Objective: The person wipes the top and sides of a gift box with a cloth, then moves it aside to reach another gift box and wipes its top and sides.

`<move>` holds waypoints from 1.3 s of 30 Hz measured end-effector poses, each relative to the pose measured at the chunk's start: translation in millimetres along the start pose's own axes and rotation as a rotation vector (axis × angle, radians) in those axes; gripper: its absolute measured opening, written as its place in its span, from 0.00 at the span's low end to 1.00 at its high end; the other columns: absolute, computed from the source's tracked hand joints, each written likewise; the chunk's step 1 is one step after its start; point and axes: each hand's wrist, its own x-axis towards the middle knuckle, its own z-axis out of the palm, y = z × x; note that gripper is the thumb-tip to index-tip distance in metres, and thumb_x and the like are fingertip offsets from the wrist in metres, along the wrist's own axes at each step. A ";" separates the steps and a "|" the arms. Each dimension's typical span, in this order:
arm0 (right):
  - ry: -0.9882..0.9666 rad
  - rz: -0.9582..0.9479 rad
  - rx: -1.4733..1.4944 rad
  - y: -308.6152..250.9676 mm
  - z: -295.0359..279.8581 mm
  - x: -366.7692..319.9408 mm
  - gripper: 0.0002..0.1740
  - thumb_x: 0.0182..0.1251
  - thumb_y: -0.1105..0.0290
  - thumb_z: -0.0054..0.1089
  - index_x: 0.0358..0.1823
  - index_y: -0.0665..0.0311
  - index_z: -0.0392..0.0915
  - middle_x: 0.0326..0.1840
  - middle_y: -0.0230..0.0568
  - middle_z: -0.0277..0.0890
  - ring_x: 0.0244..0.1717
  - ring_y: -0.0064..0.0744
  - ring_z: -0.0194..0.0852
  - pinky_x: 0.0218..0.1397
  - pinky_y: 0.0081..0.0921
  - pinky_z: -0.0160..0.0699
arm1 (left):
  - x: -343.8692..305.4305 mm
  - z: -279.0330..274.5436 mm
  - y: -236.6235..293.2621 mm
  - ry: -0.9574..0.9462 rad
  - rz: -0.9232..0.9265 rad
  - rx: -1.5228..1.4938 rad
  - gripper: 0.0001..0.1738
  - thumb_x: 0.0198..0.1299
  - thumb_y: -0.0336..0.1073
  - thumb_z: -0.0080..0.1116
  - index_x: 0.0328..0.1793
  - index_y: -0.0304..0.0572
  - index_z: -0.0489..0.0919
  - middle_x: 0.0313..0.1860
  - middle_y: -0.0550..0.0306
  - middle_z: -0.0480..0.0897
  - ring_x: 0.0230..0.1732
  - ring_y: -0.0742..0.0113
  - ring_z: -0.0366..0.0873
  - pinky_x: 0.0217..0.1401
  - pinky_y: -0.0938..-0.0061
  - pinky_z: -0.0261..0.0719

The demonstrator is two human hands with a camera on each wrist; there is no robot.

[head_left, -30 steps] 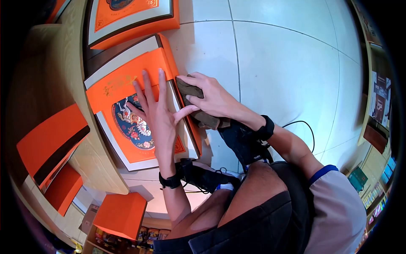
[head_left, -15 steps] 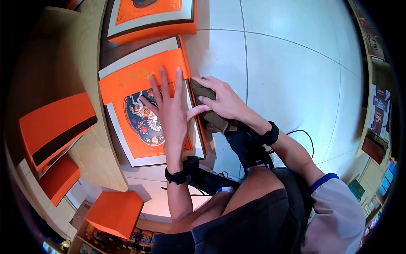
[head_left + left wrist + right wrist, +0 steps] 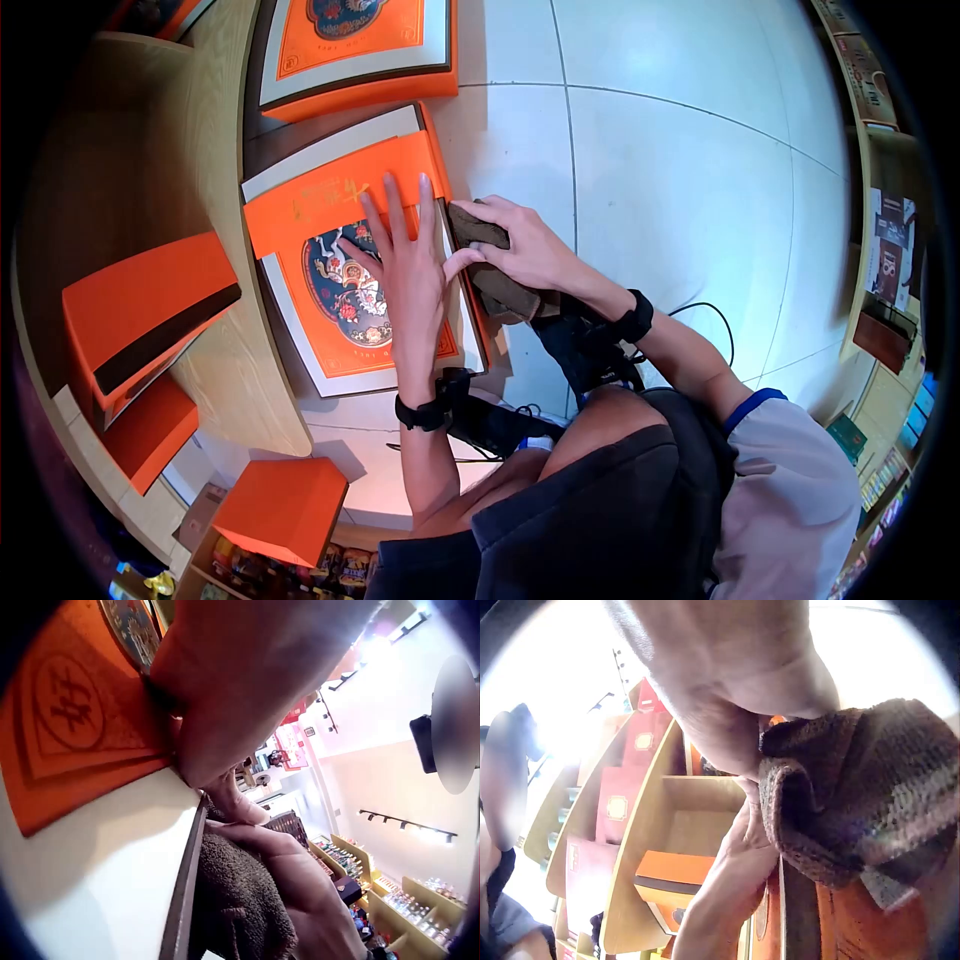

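A flat orange and white gift box (image 3: 320, 205) with a dark oval picture lies on the floor. My left hand (image 3: 408, 285) rests on its top with the fingers spread, and its thumb reaches past the near-right edge toward the other hand. In my right hand (image 3: 530, 248) is a folded brown cloth (image 3: 508, 292), held against the box's right side. The left wrist view shows the cloth's (image 3: 238, 896) fuzzy weave beside the dark rim of the box. From the right wrist, the bunched cloth (image 3: 877, 776) hangs below the palm and covers part of the box side.
A similar gift box (image 3: 440, 45) lies just beyond. To the left stands a wooden shelf (image 3: 225, 360) holding orange boxes (image 3: 150, 300). Another orange box (image 3: 280, 510) is near the front left. White floor tiles (image 3: 680, 200) extend rightward, with a black cable (image 3: 732, 335) near the right arm.
The head view has shifted, so the box and both hands appear farther right and slightly lower. The left hand stays spread on the box, and the right hand keeps the cloth at its side.
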 end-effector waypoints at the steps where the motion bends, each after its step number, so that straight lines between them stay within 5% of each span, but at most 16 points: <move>1: -0.005 -0.008 0.021 1.2 -0.3 -0.6 0.35 0.67 0.71 0.67 0.76 0.64 0.73 0.57 0.58 0.78 0.58 0.60 0.80 0.64 0.45 0.79 | -0.3 0.0 0.2 -0.002 -0.006 -0.003 0.62 0.51 0.69 0.65 0.92 0.65 0.54 0.94 0.50 0.42 0.92 0.38 0.35 0.80 0.16 0.23; 9: -0.038 0.000 0.016 -2.0 -7.3 -4.3 0.35 0.67 0.72 0.65 0.77 0.62 0.73 0.58 0.52 0.81 0.57 0.47 0.84 0.64 0.36 0.80 | 0.6 -0.8 0.9 -0.005 -0.010 -0.002 0.63 0.48 0.70 0.65 0.92 0.67 0.54 0.94 0.51 0.43 0.92 0.38 0.36 0.81 0.17 0.24; 13: -0.146 0.091 0.272 9.5 -24.2 -2.4 0.33 0.66 0.73 0.66 0.75 0.64 0.76 0.60 0.50 0.87 0.58 0.33 0.85 0.67 0.32 0.81 | 0.1 -1.0 1.5 -0.002 -0.019 0.003 0.65 0.46 0.73 0.64 0.92 0.67 0.55 0.94 0.50 0.44 0.92 0.37 0.36 0.81 0.18 0.26; 19: 0.084 0.173 0.013 16.2 -18.6 7.3 0.27 0.65 0.69 0.71 0.65 0.67 0.80 0.54 0.57 0.88 0.56 0.49 0.89 0.63 0.35 0.83 | -0.9 -1.2 1.5 0.012 0.000 0.012 0.67 0.44 0.75 0.62 0.92 0.65 0.54 0.94 0.50 0.45 0.92 0.37 0.36 0.81 0.18 0.27; 20: 0.095 0.238 0.012 14.5 -15.4 6.4 0.24 0.63 0.69 0.74 0.60 0.67 0.80 0.51 0.61 0.86 0.55 0.58 0.87 0.62 0.40 0.83 | -0.5 -1.7 1.4 0.011 0.001 -0.004 0.70 0.39 0.76 0.65 0.92 0.65 0.54 0.94 0.50 0.44 0.92 0.37 0.35 0.81 0.18 0.26; 24: 0.131 0.103 -0.170 37.7 4.9 8.6 0.26 0.68 0.65 0.69 0.64 0.68 0.77 0.57 0.63 0.78 0.60 0.64 0.80 0.62 0.49 0.82 | -2.1 -17.2 -4.5 -0.069 0.065 -0.184 0.81 0.24 0.74 0.74 0.92 0.64 0.54 0.95 0.48 0.40 0.93 0.38 0.28 0.81 0.20 0.19; 31: 0.136 0.152 -0.165 41.4 8.1 17.8 0.26 0.65 0.67 0.70 0.64 0.65 0.83 0.52 0.60 0.81 0.56 0.61 0.81 0.65 0.44 0.80 | 0.3 -23.4 -14.2 -0.175 0.082 -0.241 0.82 0.22 0.76 0.74 0.93 0.65 0.54 0.95 0.48 0.36 0.93 0.39 0.23 0.80 0.20 0.17; 39: 0.040 0.132 -0.155 41.0 20.2 21.1 0.28 0.72 0.69 0.57 0.72 0.69 0.77 0.59 0.62 0.75 0.63 0.63 0.76 0.70 0.46 0.77 | 1.6 -19.7 -15.6 -0.177 0.073 -0.218 0.86 0.18 0.81 0.73 0.93 0.67 0.53 0.95 0.48 0.35 0.93 0.39 0.21 0.79 0.18 0.15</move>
